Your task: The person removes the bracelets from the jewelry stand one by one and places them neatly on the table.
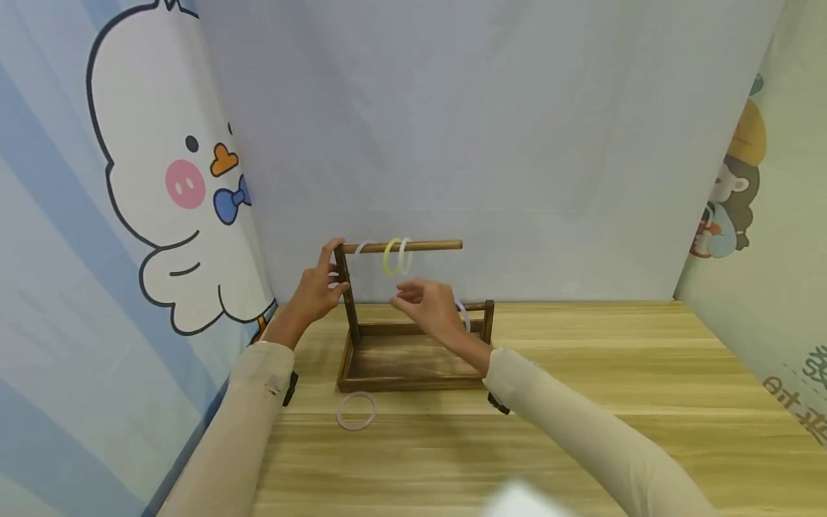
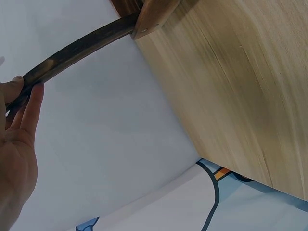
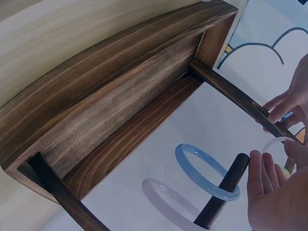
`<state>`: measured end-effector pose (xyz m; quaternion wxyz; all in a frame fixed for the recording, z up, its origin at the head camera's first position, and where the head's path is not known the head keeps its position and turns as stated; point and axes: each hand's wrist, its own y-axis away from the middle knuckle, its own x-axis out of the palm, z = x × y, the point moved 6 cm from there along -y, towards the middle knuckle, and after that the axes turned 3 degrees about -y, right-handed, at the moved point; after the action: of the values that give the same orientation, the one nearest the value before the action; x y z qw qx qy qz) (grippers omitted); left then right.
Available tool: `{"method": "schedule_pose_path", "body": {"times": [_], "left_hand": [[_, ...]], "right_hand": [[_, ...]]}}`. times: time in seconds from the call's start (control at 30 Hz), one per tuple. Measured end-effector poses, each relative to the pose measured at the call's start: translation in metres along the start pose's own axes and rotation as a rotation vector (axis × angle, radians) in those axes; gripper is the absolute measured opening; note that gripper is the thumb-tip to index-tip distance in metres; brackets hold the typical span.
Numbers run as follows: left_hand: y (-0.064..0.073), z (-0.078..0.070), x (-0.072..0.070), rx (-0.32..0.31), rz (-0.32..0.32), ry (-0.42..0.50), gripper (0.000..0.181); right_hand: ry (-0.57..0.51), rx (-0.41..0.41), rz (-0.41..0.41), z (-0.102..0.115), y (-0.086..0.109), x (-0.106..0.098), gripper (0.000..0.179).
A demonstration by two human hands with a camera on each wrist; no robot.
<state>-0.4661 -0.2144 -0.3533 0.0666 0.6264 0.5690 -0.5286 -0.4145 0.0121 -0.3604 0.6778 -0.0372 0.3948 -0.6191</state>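
My left hand (image 1: 318, 291) grips the upright post (image 1: 349, 294) of a dark wooden stand, thumb and fingers on opposite sides, also visible in the left wrist view. On the stand's upper bar (image 1: 439, 245) hang a pale ring (image 1: 364, 248), a yellow ring (image 1: 390, 257) and a white ring (image 1: 404, 255). Just below the white ring is my right hand (image 1: 429, 305), apparently empty, its fingers fairly straight in the right wrist view. A blue ring (image 3: 202, 175) and a lilac ring (image 3: 163, 204) hang on the lower bar (image 3: 231, 180), close to the right fingertips.
The stand's shallow tray (image 1: 410, 385) sits on the wood-grain table (image 1: 581, 402). In front of it, a pale pink ring (image 1: 356, 411) lies flat on the table. A grey curtain (image 1: 517, 158) hangs behind, and printed cloth (image 1: 148, 143) is at the left.
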Motion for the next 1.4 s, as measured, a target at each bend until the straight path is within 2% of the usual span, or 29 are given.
{"method": "schedule_pose_path", "body": {"times": [0.43,0.63,0.77,1.07,1.4], "left_hand": [[0.001,0.002,-0.002,0.02,-0.018,0.011,0.086],[0.004,0.002,-0.007,0.007,-0.018,-0.006,0.086],[0.003,0.001,-0.007,0.002,-0.022,-0.011,0.086],[-0.001,0.0,-0.001,0.012,-0.016,0.024,0.086],[0.002,0.003,-0.005,0.022,-0.023,0.009,0.084]], "right_hand": [[0.005,0.051,-0.084,-0.006,-0.01,-0.008,0.033],[-0.029,-0.013,-0.143,0.001,-0.017,-0.006,0.039],[-0.045,-0.032,-0.144,0.003,-0.02,-0.004,0.042],[-0.061,0.0,-0.153,-0.005,-0.026,-0.006,0.037],[-0.048,-0.05,-0.18,0.0,-0.031,-0.001,0.024]]}}
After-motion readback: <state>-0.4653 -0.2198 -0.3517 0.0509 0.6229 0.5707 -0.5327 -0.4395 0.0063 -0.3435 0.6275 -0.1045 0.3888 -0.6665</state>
